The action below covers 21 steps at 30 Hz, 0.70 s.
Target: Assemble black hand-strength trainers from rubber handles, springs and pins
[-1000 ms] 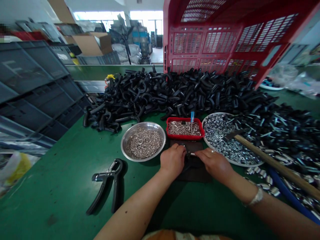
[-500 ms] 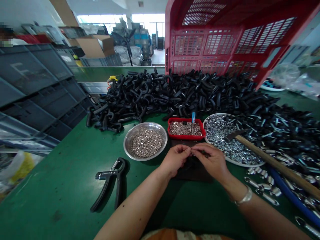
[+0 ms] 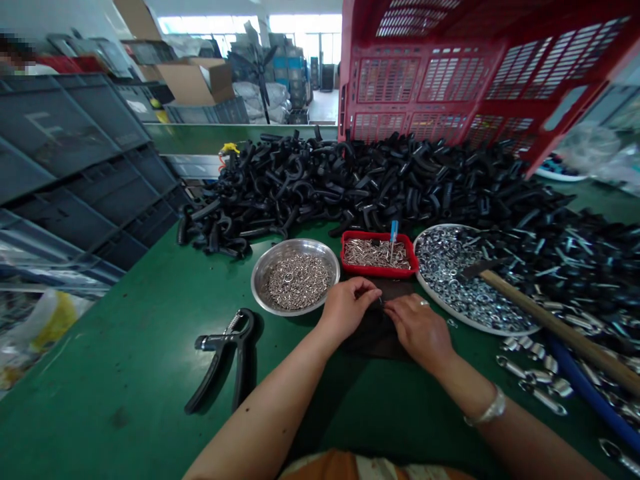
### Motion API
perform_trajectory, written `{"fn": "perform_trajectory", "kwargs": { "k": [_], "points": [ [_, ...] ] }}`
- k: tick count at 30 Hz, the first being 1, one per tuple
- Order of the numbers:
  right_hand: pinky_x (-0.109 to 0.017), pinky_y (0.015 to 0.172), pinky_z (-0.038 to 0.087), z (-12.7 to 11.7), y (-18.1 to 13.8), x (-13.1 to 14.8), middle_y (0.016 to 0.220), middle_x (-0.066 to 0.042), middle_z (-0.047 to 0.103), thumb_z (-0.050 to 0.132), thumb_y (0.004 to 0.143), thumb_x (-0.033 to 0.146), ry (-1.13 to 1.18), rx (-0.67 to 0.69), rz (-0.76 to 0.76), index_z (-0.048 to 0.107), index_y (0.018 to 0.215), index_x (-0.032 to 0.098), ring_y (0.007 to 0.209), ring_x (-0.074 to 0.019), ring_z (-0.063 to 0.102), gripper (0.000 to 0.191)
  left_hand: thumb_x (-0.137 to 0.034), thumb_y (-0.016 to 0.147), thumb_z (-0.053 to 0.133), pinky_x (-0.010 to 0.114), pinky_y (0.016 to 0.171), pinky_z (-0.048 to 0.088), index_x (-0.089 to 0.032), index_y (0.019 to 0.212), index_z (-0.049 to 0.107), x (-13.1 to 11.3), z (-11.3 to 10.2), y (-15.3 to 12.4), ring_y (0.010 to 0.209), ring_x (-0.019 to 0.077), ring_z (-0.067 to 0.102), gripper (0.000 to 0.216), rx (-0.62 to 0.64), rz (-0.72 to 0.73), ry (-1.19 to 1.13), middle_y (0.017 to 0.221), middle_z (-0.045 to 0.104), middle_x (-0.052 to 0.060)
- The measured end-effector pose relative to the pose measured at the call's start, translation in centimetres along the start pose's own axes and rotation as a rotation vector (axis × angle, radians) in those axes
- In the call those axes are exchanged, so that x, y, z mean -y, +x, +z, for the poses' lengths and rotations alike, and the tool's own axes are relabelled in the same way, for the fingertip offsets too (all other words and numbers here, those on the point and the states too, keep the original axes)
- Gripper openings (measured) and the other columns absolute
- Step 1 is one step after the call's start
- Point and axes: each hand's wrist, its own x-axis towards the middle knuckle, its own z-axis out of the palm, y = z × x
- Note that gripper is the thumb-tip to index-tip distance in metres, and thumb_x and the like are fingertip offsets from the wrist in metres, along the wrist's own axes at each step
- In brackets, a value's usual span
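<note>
My left hand (image 3: 350, 305) pinches thumb and forefinger together just in front of the red tray; what is between the tips is too small to make out. Close by on the right, my right hand (image 3: 419, 328) has its fingers drawn together, palm down, over a dark plate (image 3: 370, 343). A tiny shiny bit shows between the two hands, but its kind is unclear. Beyond them stands the red tray (image 3: 345, 270) of small metal pins, with a blue-handled screwdriver (image 3: 395, 230) upright in it. A steel bowl (image 3: 256, 283) of small metal parts sits left of my left hand.
An assembled hand grip (image 3: 235, 353) lies at the left. Right of the tray are a round white tray (image 3: 435, 297) of metal pieces, a hammer (image 3: 540, 310) and loose springs (image 3: 537, 380). Black handles (image 3: 350, 180) are heaped behind, below a red crate (image 3: 390, 80).
My hands have moved slightly apart from where their fingertips met. The right hand has turned palm down and lowered toward the dark plate. The whole view has shifted a little.
</note>
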Motion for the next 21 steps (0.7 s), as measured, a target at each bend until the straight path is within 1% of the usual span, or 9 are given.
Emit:
{"fn": "perform_trajectory", "kwargs": {
  "k": [4, 8, 10, 12, 16, 18, 21],
  "points": [
    [-0.03, 0.07, 0.04, 0.2, -0.4, -0.2, 0.08, -0.007, 0.062, 0.045, 0.085, 0.022, -0.02, -0.003, -0.022, 0.062, 0.086, 0.016, 0.08, -0.0199, 0.051, 0.018, -0.025, 0.078, 0.054, 0.023, 0.069, 0.045, -0.018, 0.083, 0.064, 0.0, 0.2, -0.1, 0.072, 0.0123, 0.06, 0.014, -0.024, 0.028, 0.049, 0.078, 0.067, 0.0],
    [-0.031, 0.071, 0.041, 0.1, -0.3, 0.0, 0.08, -0.008, 0.061, 0.043, 0.085, 0.02, -0.03, -0.009, -0.047, 0.061, 0.084, 0.016, 0.079, -0.0202, 0.051, 0.019, -0.021, 0.078, 0.055, 0.024, 0.074, 0.046, -0.019, 0.092, 0.063, 0.0, 0.1, -0.2, 0.079, 0.0129, 0.061, 0.016, -0.009, 0.033, 0.126, 0.087, 0.068, 0.001],
    [-0.032, 0.07, 0.041, -0.1, -0.2, 0.3, 0.08, -0.009, 0.061, 0.043, 0.084, 0.018, -0.06, -0.006, -0.066, 0.061, 0.085, 0.016, 0.08, -0.0211, 0.051, 0.019, -0.024, 0.078, 0.056, 0.024, 0.073, 0.045, -0.02, 0.093, 0.062, -0.1, 0.0, -0.3, 0.079, 0.0133, 0.061, 0.016, -0.015, 0.045, 0.239, 0.087, 0.068, 0.0],
    [-0.032, 0.068, 0.042, -0.3, -0.1, 0.7, 0.08, -0.01, 0.061, 0.043, 0.083, 0.015, -0.1, -0.001, -0.084, 0.062, 0.086, 0.015, 0.08, -0.0221, 0.05, 0.019, -0.029, 0.08, 0.055, 0.025, 0.072, 0.044, -0.022, 0.091, 0.062, -0.2, 0.0, -0.4, 0.079, 0.0141, 0.06, 0.015, -0.02, 0.067, 0.408, 0.087, 0.067, 0.0],
    [-0.033, 0.065, 0.043, -0.4, -0.2, 1.1, 0.082, -0.011, 0.061, 0.043, 0.08, 0.01, -0.174, 0.006, -0.099, 0.062, 0.086, 0.014, 0.082, -0.0239, 0.049, 0.021, -0.033, 0.083, 0.05, 0.025, 0.066, 0.042, -0.025, 0.086, 0.063, -0.3, 0.2, -0.8, 0.08, 0.0164, 0.058, 0.016, 0.012, 0.116, 0.729, 0.084, 0.064, 0.001],
    [-0.034, 0.067, 0.043, -0.3, -0.3, 1.0, 0.083, -0.012, 0.06, 0.042, 0.079, 0.008, -0.182, 0.015, -0.119, 0.062, 0.087, 0.014, 0.083, -0.0244, 0.048, 0.022, -0.034, 0.083, 0.049, 0.025, 0.065, 0.042, -0.024, 0.087, 0.062, -0.4, 0.4, -0.9, 0.08, 0.0168, 0.058, 0.017, 0.033, 0.111, 0.81, 0.084, 0.063, 0.001],
    [-0.034, 0.067, 0.043, -0.2, -0.2, 0.9, 0.084, -0.012, 0.06, 0.042, 0.077, 0.006, -0.166, 0.016, -0.158, 0.062, 0.089, 0.013, 0.083, -0.0243, 0.048, 0.024, -0.032, 0.085, 0.046, 0.026, 0.067, 0.042, -0.023, 0.091, 0.062, -0.5, 0.2, -1.0, 0.082, 0.0167, 0.058, 0.018, 0.095, 0.099, 0.844, 0.087, 0.063, 0.003]
  ]
}}
